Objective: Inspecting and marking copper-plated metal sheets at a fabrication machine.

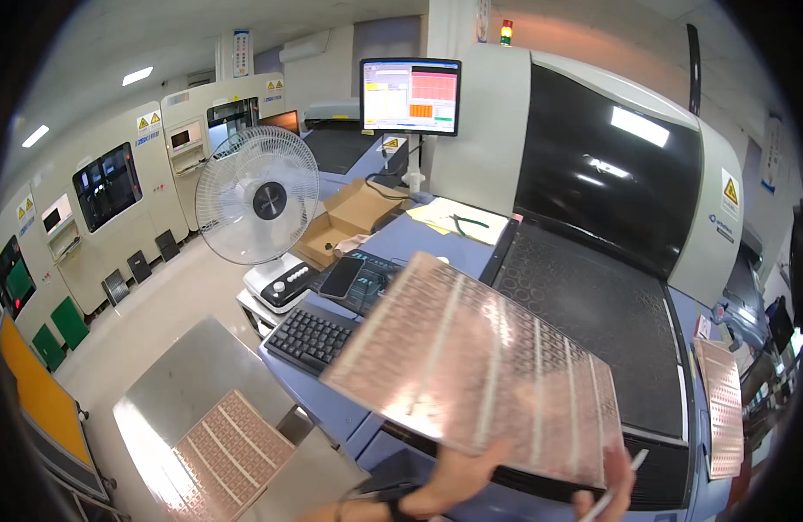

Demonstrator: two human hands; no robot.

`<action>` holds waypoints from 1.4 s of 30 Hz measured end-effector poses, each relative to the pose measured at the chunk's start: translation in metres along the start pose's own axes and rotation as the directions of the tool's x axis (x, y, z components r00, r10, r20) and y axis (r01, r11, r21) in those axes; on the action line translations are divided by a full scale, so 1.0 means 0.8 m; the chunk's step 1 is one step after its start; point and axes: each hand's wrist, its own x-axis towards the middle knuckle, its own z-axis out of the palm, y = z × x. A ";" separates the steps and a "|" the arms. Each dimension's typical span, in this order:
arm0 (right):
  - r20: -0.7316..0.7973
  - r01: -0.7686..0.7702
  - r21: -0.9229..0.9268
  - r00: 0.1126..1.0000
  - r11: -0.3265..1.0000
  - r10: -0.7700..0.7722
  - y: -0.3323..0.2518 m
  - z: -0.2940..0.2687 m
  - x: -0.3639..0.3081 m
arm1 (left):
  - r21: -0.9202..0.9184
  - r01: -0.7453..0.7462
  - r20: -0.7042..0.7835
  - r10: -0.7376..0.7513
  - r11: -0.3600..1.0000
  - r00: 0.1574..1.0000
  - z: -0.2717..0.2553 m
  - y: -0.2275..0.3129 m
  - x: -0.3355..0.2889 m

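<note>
A coppery panel (488, 374) slants over blue worktop (401, 238) — pale machines (149, 217) beyond.

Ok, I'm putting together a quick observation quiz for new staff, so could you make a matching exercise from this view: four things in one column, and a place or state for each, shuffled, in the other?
Things
1. Monitor
2. Fan
3. Dark hand tool
4. Large copper-coloured panel

Places or states
A. Lying on pale yellow sheets
B. Raised, with the left hand at its lower edge
C. Screen lit
D. Standing on a white base

Pairs: 1-C, 2-D, 3-A, 4-B
</note>
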 end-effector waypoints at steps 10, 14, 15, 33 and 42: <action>-0.094 -0.398 0.626 0.815 0.670 0.572 0.091 -0.036 -0.054 | -0.108 0.068 -0.235 -0.092 0.992 0.968 -0.215 0.002 -0.205; 0.181 -0.528 0.708 0.777 0.468 0.603 0.119 0.011 -0.067 | -0.039 -0.055 -0.358 0.038 0.998 0.933 -0.219 0.002 -0.183; 0.154 -0.527 0.658 0.793 0.538 0.589 0.114 0.016 -0.067 | -0.019 -0.058 -0.358 0.048 0.998 0.932 -0.217 0.000 -0.178; 0.118 -0.369 0.350 0.929 0.861 0.351 0.102 0.002 -0.098 | 0.083 -0.019 -0.326 0.045 0.996 0.944 -0.204 -0.007 -0.160; 0.063 -0.288 0.340 0.957 0.895 0.284 0.106 0.006 -0.099 | 0.102 -0.027 -0.326 0.059 0.994 0.944 -0.204 -0.003 -0.161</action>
